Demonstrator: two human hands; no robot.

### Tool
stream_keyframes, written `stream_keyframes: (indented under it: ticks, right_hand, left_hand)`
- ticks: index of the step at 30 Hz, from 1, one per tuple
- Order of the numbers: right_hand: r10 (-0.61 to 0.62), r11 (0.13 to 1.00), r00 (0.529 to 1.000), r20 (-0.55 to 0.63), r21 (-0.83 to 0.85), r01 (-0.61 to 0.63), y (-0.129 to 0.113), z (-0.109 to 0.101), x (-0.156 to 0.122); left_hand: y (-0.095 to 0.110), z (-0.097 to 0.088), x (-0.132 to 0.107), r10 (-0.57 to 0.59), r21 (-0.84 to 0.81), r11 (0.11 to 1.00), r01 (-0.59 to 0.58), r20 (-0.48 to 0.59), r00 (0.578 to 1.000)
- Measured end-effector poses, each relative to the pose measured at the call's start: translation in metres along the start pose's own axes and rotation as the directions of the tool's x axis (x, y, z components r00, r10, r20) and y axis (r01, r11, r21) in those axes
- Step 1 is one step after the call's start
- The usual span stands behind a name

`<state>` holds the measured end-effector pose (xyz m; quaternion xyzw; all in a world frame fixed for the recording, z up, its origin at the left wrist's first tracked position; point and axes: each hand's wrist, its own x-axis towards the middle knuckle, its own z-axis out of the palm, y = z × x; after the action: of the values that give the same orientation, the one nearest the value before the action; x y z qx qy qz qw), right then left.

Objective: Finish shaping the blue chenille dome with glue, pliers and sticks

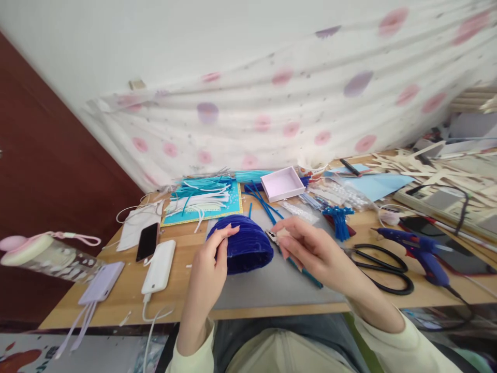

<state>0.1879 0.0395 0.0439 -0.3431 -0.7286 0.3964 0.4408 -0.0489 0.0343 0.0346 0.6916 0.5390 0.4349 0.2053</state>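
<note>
A dark blue, dome-shaped piece (pixel 248 243), built from fuzzy coiled rows like pipe cleaners, rests tilted over the grey mat (pixel 256 290) with its open rim towards me. My left hand (pixel 213 259) grips its left side, thumb and fingers pressed together at the wall. Just to the right, my right hand (pixel 306 248) has its fingers closed around what look like small pliers (pixel 272 237); their metal jaws point at the dome, apart from it, and the grip is mostly hidden. Teal-blue stems (pixel 310 278) run diagonally beneath that hand.
Turquoise and white pipe cleaners (pixel 205 194) lie behind, beside an open pale box (pixel 283 184). On the right are black-handled scissors (pixel 382 267), a blue glue gun (pixel 421 251) and a tablet (pixel 450 246). A phone (pixel 148 242), power bank (pixel 159 267) and bottle (pixel 50 256) stand left.
</note>
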Motion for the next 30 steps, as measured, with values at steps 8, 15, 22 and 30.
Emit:
stream_keyframes:
  ticks: [8, 15, 22, 30]
  right_hand:
    - [-0.081, 0.964, 0.979, -0.187, 0.235, 0.124, -0.009, 0.006, 0.014]
    - [-0.422, 0.876, 0.845, -0.328, 0.094, 0.473, -0.071, 0.002, 0.089]
    - [-0.309, 0.697, 0.864, -0.398, 0.523, 0.491, -0.071, 0.061, 0.123]
    - [-0.186, 0.621, 0.900, -0.395, 0.662, 0.419, -0.049, 0.067, 0.115]
  left_hand:
    - [0.014, -0.008, -0.012, -0.114, -0.201, 0.970, 0.136, 0.114, 0.987]
    - [0.020, -0.003, -0.011, -0.119, -0.164, 0.977, 0.133, 0.092, 0.989]
    - [0.017, 0.003, -0.010, -0.153, -0.264, 0.953, 0.152, 0.015, 0.988]
    - [0.018, -0.005, -0.012, -0.185, -0.320, 0.930, 0.179, 0.012, 0.983]
